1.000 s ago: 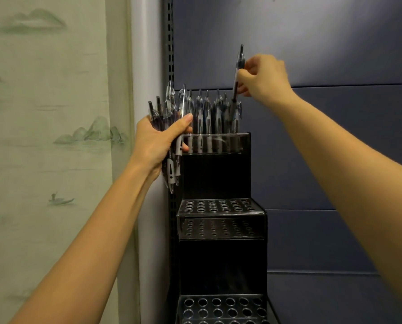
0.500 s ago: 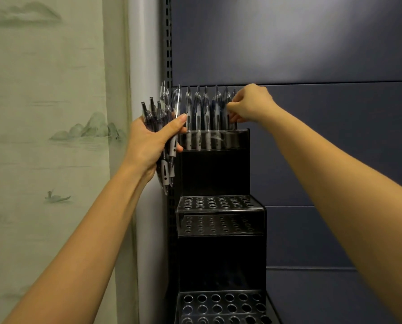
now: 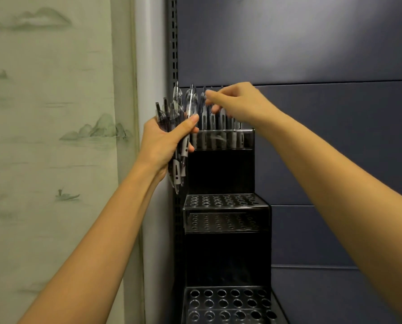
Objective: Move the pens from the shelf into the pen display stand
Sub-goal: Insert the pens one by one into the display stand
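Note:
A black three-tier pen display stand (image 3: 221,174) stands against the dark blue back panel. Its top tier holds a row of several clear-barrelled pens (image 3: 222,123) standing upright. My left hand (image 3: 163,146) grips a bundle of pens (image 3: 180,127) just left of the top tier, tips pointing down. My right hand (image 3: 236,102) hovers above the row of standing pens, fingers loosely apart and blurred, reaching left toward the bundle; nothing is clearly held in it. The middle tier (image 3: 225,199) and bottom tier (image 3: 228,302) show only bare holes.
A slotted metal upright (image 3: 173,43) runs up the left side of the shelving. Left of it hangs a pale green landscape-painted wall covering (image 3: 50,136). The blue back panel (image 3: 323,148) spreads right of the stand.
My right hand lowered a pen into the top tier's right side, let go, and has now moved left over the row toward the bundle. My left hand stayed put.

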Available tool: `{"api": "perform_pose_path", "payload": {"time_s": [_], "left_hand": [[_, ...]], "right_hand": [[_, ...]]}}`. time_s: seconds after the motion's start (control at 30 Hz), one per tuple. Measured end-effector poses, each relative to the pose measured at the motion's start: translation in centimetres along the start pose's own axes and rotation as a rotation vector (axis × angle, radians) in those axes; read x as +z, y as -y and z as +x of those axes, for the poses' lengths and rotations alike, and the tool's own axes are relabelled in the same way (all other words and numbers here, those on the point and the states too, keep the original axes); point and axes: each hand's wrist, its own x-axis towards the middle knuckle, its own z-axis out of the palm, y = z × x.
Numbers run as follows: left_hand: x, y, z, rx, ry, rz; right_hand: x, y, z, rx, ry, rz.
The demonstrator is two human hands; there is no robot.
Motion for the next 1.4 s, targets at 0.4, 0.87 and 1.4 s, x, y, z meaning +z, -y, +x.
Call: {"api": "perform_pose_path", "payload": {"time_s": [0.4, 0.87, 1.4], "left_hand": [[0.3, -0.2, -0.9, 0.035, 0.056, -0.004], [-1.2, 0.3, -0.3, 0.021, -0.027, 0.046], [-1.0, 0.0, 0.8, 0.020, -0.025, 0.046]], "right_hand": [[1.6, 1.5, -0.7, 0.011, 0.104, 0.153], [-3.3, 1.0, 2.5, 0.015, -0.252, 0.306], [-3.7, -2.2, 3.9, 0.056, -0.391, -0.109]]}}
